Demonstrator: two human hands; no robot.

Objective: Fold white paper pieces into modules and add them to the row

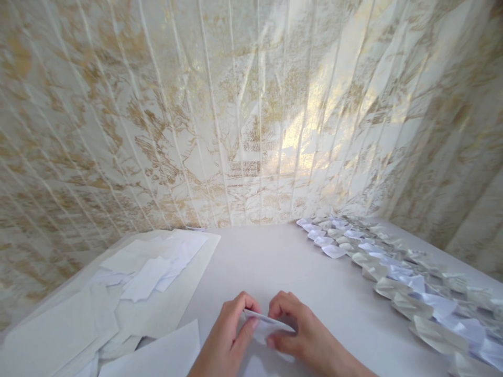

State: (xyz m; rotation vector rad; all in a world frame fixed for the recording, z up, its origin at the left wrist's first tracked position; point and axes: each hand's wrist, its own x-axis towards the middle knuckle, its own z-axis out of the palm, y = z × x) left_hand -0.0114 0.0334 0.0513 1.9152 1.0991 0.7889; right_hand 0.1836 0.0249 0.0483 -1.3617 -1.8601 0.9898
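The left hand (pixel 231 325) and the right hand (pixel 299 325) meet over the near edge of the desk (pixel 255 262), both pinching one small white paper (pixel 267 325) between them. The left hand has its thumb on the near face of the paper and its bent fingers behind the upper edge, gripping the left end. The right hand grips the other end, its thumb low on the near side and its fingers curled at the top edge. The paper is tilted, its upper edge sloping down toward the right; whether it touches the desk is hard to tell.

To the left lies a spread of loose sheets (pixel 58 330), overlapping at various angles, some of them whiter than others. Smaller slips (pixel 145 277) lie on top toward the far end, over a large sheet (pixel 196 272) whose edge runs along the bare middle of the desk. A plain sheet (pixel 157 352) lies just beside the left forearm.

To the right, well apart from the paper, folded pieces (pixel 416 306) stand in long rows running away toward the far edge, some bluish white, others greyer. Behind the desk hangs a pleated curtain (pixel 236 115) with a gold pattern, brightly lit right of centre.
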